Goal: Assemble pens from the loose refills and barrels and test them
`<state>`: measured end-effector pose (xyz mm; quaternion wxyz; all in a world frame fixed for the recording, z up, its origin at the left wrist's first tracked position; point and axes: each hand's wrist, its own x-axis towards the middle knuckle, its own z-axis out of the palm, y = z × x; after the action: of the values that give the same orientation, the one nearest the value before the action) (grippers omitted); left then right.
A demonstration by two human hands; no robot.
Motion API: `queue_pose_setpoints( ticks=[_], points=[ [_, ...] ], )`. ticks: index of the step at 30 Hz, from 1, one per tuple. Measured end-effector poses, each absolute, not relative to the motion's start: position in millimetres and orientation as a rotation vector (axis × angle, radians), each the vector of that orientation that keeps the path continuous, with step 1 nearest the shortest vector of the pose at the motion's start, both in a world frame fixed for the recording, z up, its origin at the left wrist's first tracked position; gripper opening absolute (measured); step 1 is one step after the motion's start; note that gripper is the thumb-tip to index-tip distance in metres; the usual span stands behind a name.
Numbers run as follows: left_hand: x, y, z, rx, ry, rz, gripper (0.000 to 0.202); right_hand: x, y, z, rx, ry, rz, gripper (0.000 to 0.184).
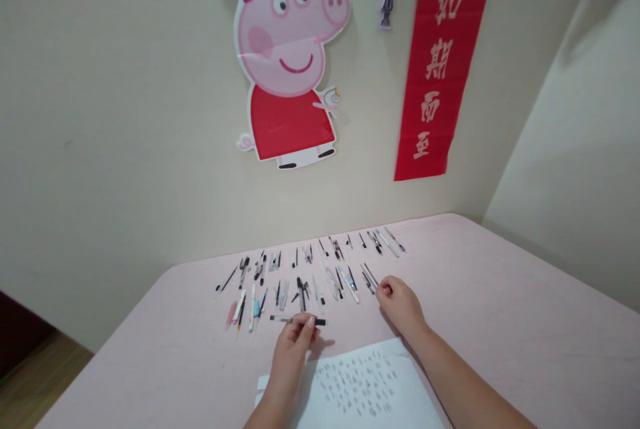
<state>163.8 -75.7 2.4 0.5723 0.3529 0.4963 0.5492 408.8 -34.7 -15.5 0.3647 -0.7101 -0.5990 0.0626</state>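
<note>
1. Leftmost: a white pen [252, 309], long axis running away from me toward the wall; my left hand is the nearer one, not touching it.
2. Left fingers [309, 331]: pinched around a dark-ended pen [281, 319]. Long axis nearly level, left to right; black end pokes out just right of the grip, the longer part to the left. It is above the surface [125, 349].
3. Between my forearms, toward me: a written sheet [360, 382], below the held pen.
4. Right fingers [387, 288]: curled close together; cannot tell whether they grasp anything.
5. Key relation: slender pens [370, 275] lie left of the right fingers and slightly beyond. Long axis slants from far left to near right, near ends beside my fingertips. Right hand is clearly nearer.
</note>
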Motion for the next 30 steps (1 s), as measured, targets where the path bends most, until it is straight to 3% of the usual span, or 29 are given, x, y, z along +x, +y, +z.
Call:
queue_pose_setpoints(
  ticks=[5, 13, 20, 30],
  points=[
    [161.5, -69.3, -1.4, 0.613, 1.082, 1.389, 0.032, 392.8, -40.1, -12.4, -1.354, -1.686, 0.313, 0.008],
    [156.3, -60.1, -2.2, 0.412, 0.982, 1.518, 0.002, 370.1, -53.2, -4.9, -1.128, -1.926, 0.566, 0.011],
    [157.3, -60.3, 1.1, 0.351, 0.98, 1.571, 0.017, 371.3, -52.1, -4.3, -1.127, -1.906, 0.581, 0.012],
    [156.0, -59.9, -1.6, 0.344, 0.928, 1.582, 0.019, 371.9, -54.4, -2.2, -1.165, -1.933, 0.591, 0.011]
  ],
)
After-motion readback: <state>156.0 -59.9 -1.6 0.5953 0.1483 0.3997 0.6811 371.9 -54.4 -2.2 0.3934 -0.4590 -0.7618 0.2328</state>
